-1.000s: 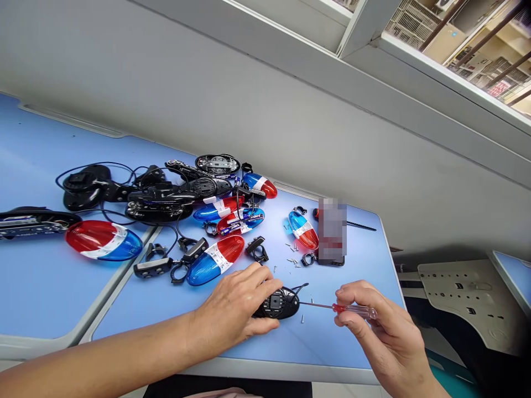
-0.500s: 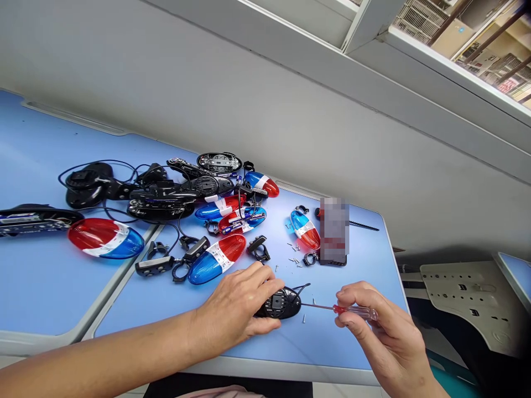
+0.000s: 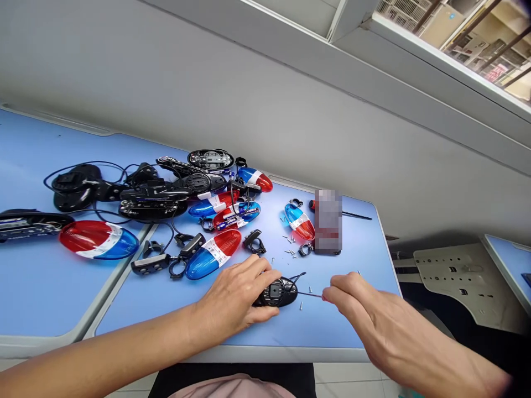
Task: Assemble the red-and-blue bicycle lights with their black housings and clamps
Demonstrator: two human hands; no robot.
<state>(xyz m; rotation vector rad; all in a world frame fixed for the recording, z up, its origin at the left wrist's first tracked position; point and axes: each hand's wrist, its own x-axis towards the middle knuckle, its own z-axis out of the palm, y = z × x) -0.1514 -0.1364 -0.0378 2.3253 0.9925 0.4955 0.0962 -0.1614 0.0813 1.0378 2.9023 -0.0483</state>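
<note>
My left grip (image 3: pixel 238 290) pinned the black housing (image 3: pixel 287 299) to the surface (image 3: pixel 327 329) at six o'clock, likely light, stiff, slick, best pinched midway, my right grip (image 3: pixel 375 320) clasping the screwdriver (image 3: pixel 309 294) at its three o'clock.

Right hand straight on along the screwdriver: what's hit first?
The screwdriver in the right hand would likely meet the end of the black housing first; its tip looks right at it, though depth is unclear.

screwdriver handle: hidden in right hand (image 3: pixel 373 315) | phone-like slab (image 3: pixel 328 222) — pixelated | left housing (image 3: pixel 31 225) — edge-cut
</note>
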